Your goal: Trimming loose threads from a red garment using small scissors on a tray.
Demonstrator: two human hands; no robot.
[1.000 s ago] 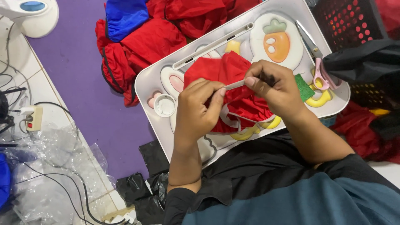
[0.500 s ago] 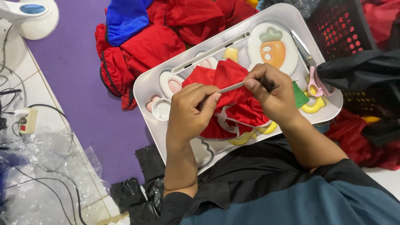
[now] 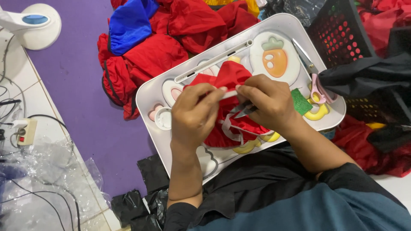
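Tray (image 3: 150, 96) is crowded: red cloth (image 3: 231, 79) mid-tray under both hands, scissors (image 3: 309, 70) along the right rim, white tube (image 3: 214, 62) across the top. Black basket (image 3: 342, 38) blocks the right side, red garment pile (image 3: 154, 51) the far-left. Purple mat (image 3: 77, 85) left of tray is open.

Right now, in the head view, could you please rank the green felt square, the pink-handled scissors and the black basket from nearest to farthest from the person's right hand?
1. Green felt square: on the tray, just beside the right hand.
2. Pink-handled scissors: further along the tray's edge.
3. Black basket: off the tray, in the upper right corner.
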